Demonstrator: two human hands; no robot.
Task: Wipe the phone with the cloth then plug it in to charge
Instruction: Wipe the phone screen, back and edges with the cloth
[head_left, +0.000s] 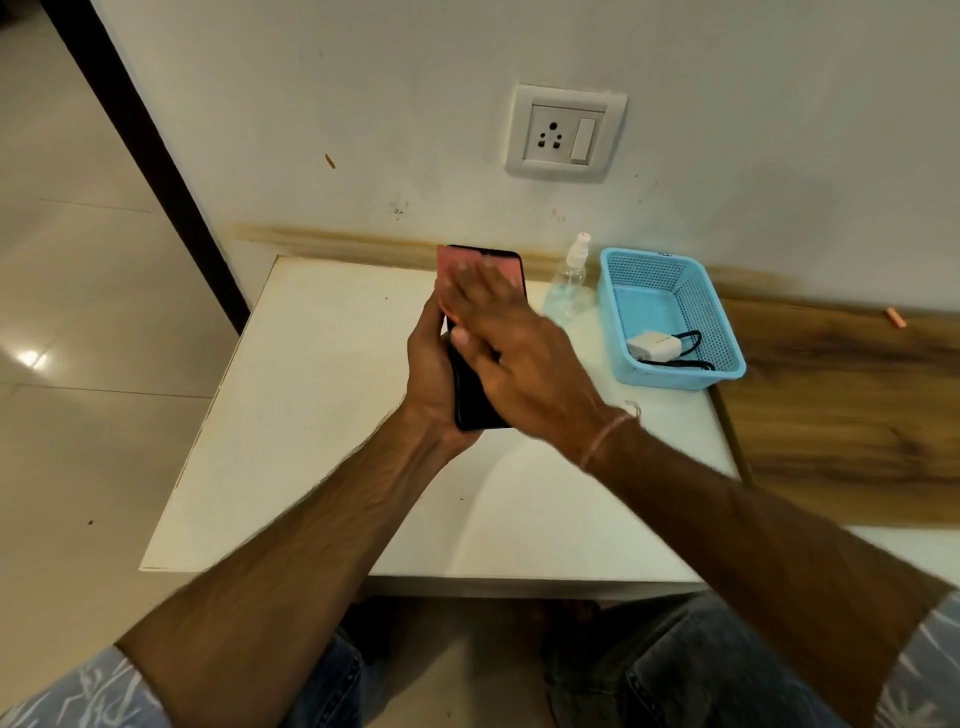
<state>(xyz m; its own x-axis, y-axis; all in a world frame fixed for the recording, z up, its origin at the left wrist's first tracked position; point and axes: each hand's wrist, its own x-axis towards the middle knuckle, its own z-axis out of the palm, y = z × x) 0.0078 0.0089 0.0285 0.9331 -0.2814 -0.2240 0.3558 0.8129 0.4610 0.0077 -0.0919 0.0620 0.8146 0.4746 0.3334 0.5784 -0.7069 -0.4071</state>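
Head view, looking down over both forearms at a small white table (311, 395) set against a white wall. Left hand (432, 374) wraps the lower left edge of a black phone (475, 400), fingers curled behind it and the thumb along its side, holding it up above the table middle, tilted with its top end toward the wall. Right hand (511, 358) lies across the phone's face with fingers straight and flat, pressing a pink cloth (453, 264) against the upper part of the phone. The fingertips are motion-blurred, so the exact finger spread is unclear. The cloth covers most of the phone's top end; only the dark upper right corner shows past it. A thin pinkish thread band (605, 439) circles the right wrist. At the table's far edge, just right of the hands, stands a clear spray bottle (569, 283) with a white nozzle. Beside it, at the far right corner, sits a light blue mesh basket (727, 332) holding a white charger adapter (652, 347) and a black cable (691, 344). A white wall socket (563, 134) with a switch is mounted above the bottle. A wood-grain panel (831, 395) lies right of the table. Pale glossy floor tiles at left.
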